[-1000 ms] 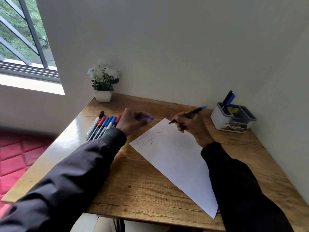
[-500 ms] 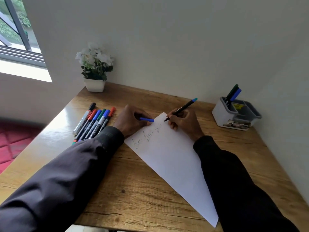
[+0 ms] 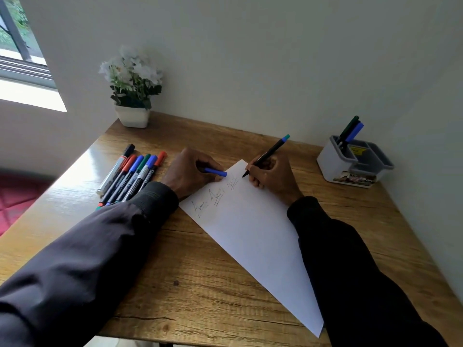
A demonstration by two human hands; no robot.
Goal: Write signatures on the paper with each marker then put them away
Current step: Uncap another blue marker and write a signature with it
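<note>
A person's right hand [image 3: 271, 175] grips a black marker [image 3: 266, 155], its tip at the far corner of the paper [image 3: 250, 234] beside three scrawled signatures. The left hand [image 3: 190, 171], at the sheet's left edge, pinches a blue cap [image 3: 216, 172]. Six capped markers [image 3: 130, 175] lie together near the table's [image 3: 200, 284] left edge. A grey organizer [image 3: 333, 162] at the back right corner holds two upright markers [image 3: 350, 130] in one compartment.

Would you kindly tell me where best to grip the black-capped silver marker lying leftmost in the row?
I'd pinch the black-capped silver marker at mid-barrel, coming from above and the left: it lies flat, left side free, right side close against the red-capped marker.
</note>
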